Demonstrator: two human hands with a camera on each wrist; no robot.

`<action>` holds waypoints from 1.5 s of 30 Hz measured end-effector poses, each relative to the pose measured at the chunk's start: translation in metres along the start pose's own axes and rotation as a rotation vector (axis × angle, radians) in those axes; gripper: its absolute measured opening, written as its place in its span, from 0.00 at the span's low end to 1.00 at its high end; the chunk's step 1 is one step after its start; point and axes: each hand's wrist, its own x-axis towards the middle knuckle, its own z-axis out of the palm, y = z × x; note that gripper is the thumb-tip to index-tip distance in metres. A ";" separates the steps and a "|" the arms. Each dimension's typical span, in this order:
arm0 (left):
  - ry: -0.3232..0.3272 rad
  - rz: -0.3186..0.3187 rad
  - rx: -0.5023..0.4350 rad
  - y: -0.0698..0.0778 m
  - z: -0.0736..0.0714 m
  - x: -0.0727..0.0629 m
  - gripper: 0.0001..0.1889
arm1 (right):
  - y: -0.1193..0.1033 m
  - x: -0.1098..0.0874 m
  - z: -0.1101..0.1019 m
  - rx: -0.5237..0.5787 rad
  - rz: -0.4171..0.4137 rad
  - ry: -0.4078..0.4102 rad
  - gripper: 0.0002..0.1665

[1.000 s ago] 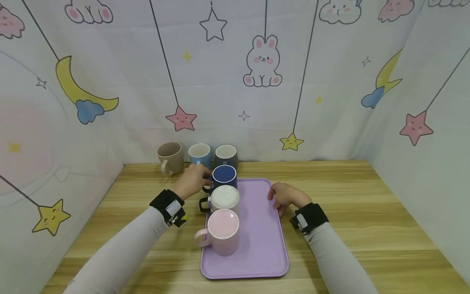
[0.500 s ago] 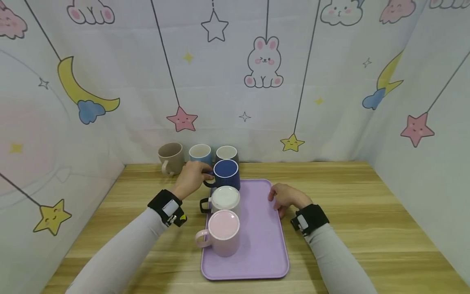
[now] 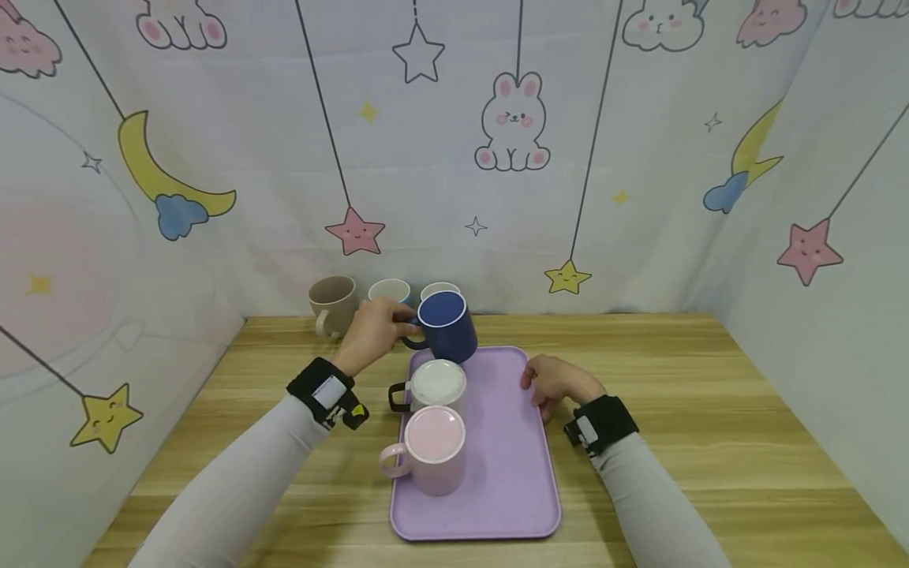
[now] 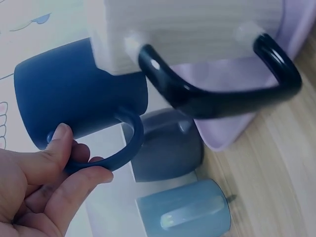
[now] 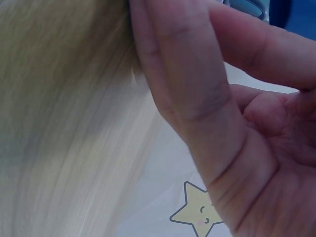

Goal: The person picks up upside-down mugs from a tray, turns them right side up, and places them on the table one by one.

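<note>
By its handle, the left hand (image 3: 372, 331) holds a dark blue mug (image 3: 453, 331) over the far end of the lilac tray (image 3: 500, 473). The mug is tilted, a flat round white-rimmed face on top. In the left wrist view, thumb and fingers pinch the blue mug's handle (image 4: 131, 140). A white mug (image 3: 439, 384) with a black handle and a pink mug (image 3: 435, 450) stand along the tray's left side, handles leftward. The right hand (image 3: 561, 383) grips the tray's right edge with bent fingers; its contact is hidden in the right wrist view.
Behind the tray, along the curtain (image 3: 454, 158), stand a beige mug (image 3: 334, 304), a light blue mug (image 4: 187, 210) and a dark grey mug (image 4: 168, 148), the last partly hidden behind the blue one. All rest on a wood-grain table (image 3: 660, 410).
The left hand has lifted the dark blue mug from behind the white mug, upward and slightly right, and it has tilted. The right hand and tray have stayed put.
</note>
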 end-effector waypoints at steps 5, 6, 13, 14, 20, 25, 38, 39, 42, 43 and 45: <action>-0.001 -0.022 -0.080 0.005 -0.003 -0.001 0.09 | -0.001 0.000 0.001 -0.003 0.010 0.000 0.12; -0.001 -0.027 -0.095 0.005 -0.003 -0.001 0.09 | -0.001 -0.001 0.001 -0.003 0.010 -0.002 0.12; 0.020 -0.062 -0.173 0.008 -0.002 0.001 0.12 | -0.001 0.000 0.001 -0.009 0.019 -0.011 0.11; 0.024 -0.070 -0.188 0.009 -0.002 0.001 0.13 | -0.001 0.000 0.001 -0.006 0.022 -0.010 0.11; 0.024 -0.108 -0.347 0.016 -0.001 0.003 0.15 | -0.001 0.001 0.002 0.002 0.008 -0.011 0.12; 0.010 -0.128 -0.436 0.021 -0.001 0.002 0.15 | -0.001 0.001 0.002 0.007 -0.005 -0.014 0.13; 0.000 -0.233 -0.660 0.034 0.000 0.004 0.18 | -0.002 -0.002 -0.001 0.015 -0.031 -0.032 0.14; 0.001 -0.235 -0.678 0.034 0.001 0.004 0.17 | -0.002 -0.002 -0.001 0.009 -0.037 -0.035 0.14; 0.000 -0.227 -0.737 0.036 0.002 0.004 0.17 | -0.002 -0.003 -0.003 -0.001 -0.035 -0.039 0.15; -0.001 -0.222 -0.758 0.037 0.003 0.004 0.17 | -0.002 -0.004 -0.005 -0.007 -0.039 -0.036 0.16; -0.001 -0.213 -0.790 0.038 0.003 0.003 0.17 | -0.003 -0.006 -0.008 -0.008 -0.047 -0.026 0.18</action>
